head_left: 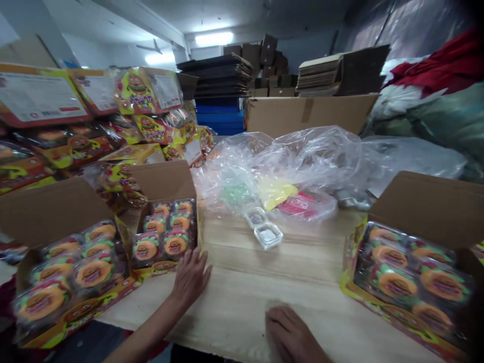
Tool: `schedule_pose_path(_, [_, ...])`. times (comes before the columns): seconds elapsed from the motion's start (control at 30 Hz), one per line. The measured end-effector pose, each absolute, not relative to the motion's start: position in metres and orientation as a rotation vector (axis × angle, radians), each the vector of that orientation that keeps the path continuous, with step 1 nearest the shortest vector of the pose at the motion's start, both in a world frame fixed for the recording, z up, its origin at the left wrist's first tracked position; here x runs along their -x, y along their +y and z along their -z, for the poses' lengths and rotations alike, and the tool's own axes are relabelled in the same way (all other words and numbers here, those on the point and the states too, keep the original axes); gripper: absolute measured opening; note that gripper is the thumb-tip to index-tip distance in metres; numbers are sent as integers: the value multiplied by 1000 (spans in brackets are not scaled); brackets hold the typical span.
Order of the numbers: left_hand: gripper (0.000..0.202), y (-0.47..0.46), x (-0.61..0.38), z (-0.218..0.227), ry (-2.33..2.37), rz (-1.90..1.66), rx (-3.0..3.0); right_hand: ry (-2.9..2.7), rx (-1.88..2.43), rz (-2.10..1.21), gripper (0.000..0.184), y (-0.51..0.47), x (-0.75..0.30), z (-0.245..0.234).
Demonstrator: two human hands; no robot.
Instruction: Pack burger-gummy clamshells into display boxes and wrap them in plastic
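My left hand [191, 277] lies with fingers stretched out against the front right corner of an open display box [162, 194]. Packed in that box are several clear plastic packs of burger-shaped items [176, 244]. On the bare wooden tabletop [234, 282], my right hand [289, 330] rests with its fingers curled in; nothing shows in it. Another open box [81, 312] of burger packs stands at the left, and a third box [397, 315] at the right. Beyond my hands sit two small clear plastic containers, the nearer container [268, 236] touching the farther container [256, 217].
Crumpled clear plastic bags [302, 161] spread across the table's back, some with yellow, pink and green contents. Printed burger boxes [147, 96] in plastic wrap are stacked at left. Behind are a large carton [310, 113], flat cardboard [215, 75] and big sacks [438, 111].
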State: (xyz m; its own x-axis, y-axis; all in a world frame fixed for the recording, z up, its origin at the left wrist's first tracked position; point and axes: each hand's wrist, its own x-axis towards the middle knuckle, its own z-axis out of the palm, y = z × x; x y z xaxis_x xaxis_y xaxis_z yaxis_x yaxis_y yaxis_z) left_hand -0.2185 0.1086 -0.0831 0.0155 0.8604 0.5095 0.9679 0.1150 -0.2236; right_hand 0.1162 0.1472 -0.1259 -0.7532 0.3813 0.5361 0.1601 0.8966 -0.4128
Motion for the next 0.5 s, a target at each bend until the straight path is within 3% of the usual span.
schedule_pose_path(0.33, [39, 79, 124, 100, -1844, 672, 1790, -2511, 628, -257, 28, 229, -15, 101])
schedule_pose_path(0.5, [19, 40, 106, 114, -1664, 729, 1874, -2729, 839, 38, 42, 271, 38, 107])
